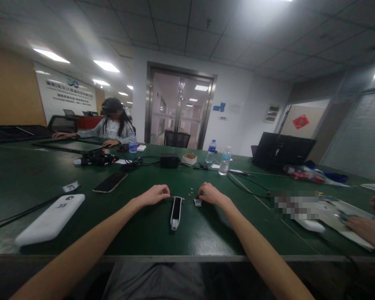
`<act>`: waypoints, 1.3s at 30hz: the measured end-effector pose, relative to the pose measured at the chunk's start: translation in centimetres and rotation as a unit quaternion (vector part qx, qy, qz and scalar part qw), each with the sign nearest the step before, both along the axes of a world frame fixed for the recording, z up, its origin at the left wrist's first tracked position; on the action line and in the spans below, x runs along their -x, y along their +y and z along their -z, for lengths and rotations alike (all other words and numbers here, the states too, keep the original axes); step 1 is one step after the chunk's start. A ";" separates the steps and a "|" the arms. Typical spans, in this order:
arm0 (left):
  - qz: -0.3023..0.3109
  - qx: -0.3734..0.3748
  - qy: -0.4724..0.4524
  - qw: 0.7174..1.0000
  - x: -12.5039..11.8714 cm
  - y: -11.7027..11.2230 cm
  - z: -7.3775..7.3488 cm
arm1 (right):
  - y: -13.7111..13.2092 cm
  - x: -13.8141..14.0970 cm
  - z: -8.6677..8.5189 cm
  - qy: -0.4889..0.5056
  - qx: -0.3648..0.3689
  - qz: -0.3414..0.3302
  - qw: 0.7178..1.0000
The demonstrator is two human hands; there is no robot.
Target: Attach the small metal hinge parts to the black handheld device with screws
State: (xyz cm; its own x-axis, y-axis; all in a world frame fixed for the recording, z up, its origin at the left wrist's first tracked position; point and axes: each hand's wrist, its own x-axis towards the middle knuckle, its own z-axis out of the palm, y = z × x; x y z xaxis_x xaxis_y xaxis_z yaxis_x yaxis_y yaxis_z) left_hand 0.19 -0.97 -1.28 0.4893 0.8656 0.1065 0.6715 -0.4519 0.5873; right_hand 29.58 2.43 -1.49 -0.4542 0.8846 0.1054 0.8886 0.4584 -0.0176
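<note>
A slim white device with a black face [176,211] lies lengthwise on the green table [150,233] straight in front of me. My left hand [156,194] rests at its far end with fingers curled into a pinch on a thin tool that I cannot make out. My right hand [210,193] is curled too, fingertips down on the table beside a small white part [197,202]. A few tiny screws [190,191] lie between my hands.
A white power bank [51,218] and a black phone [110,182] lie to my left. Water bottles [225,161], a black box [169,160] and cables sit further back. A laptop [281,151] stands right. Another person's hand [367,231] rests at the right edge; someone sits far left.
</note>
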 end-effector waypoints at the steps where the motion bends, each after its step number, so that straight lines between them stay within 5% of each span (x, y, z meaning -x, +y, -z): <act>1: 0.000 0.004 -0.008 1.000 0.0 0.0 0.1 | 0.0 0.0 0.0 -0.003 0.003 0.004 1.000; 12: 0.022 0.009 -0.026 0.999 -0.2 -0.2 0.2 | -0.4 0.4 0.0 -0.019 0.027 0.033 0.999; 26: 0.024 0.002 -0.022 0.999 -0.1 0.0 0.3 | -0.8 0.8 -0.5 -0.018 -0.019 -0.010 1.000; 33: 0.033 -0.008 -0.018 0.999 0.1 0.3 0.7 | -1.2 0.9 -0.9 0.031 0.008 0.018 0.999; 39: 0.038 -0.004 -0.018 0.999 0.1 0.6 1.0 | -1.7 1.3 -1.4 0.093 -0.052 -0.032 0.994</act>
State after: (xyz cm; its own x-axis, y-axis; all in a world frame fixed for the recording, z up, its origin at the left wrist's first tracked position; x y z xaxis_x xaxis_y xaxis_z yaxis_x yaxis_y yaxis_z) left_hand 0.10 -0.36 -2.26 0.5490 0.8254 0.1314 0.6136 -0.5048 0.6071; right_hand 28.27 0.69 -0.07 -0.4730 0.8348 0.2817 0.8439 0.5212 -0.1276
